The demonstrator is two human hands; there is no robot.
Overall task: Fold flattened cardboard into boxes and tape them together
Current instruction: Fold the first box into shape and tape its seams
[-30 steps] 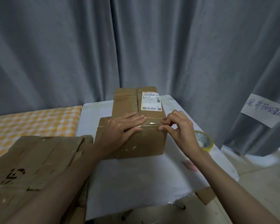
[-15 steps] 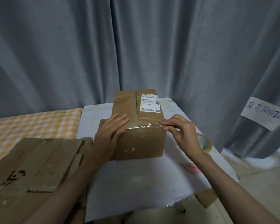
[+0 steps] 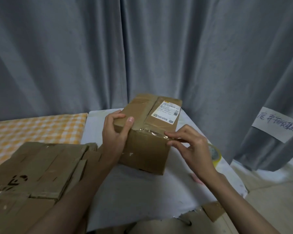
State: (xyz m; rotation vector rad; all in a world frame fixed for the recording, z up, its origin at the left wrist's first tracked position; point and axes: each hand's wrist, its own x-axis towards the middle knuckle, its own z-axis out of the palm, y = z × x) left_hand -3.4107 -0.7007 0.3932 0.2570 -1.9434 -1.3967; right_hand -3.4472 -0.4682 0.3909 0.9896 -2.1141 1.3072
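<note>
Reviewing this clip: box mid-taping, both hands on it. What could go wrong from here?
1. The tape along the box edge looks wrinkled; it may seal poorly at the corner the right hand is pressing.
2. The left hand has the box turned askew near the stack of flat cardboard; it could knock it.
3. The tape roll sits near the table edge and could roll off.

White-covered table (image 3: 142, 191) carries box (image 3: 147, 149), flattened cardboard (image 3: 37, 169), perhaps tape roll (image 3: 216, 155).
</note>
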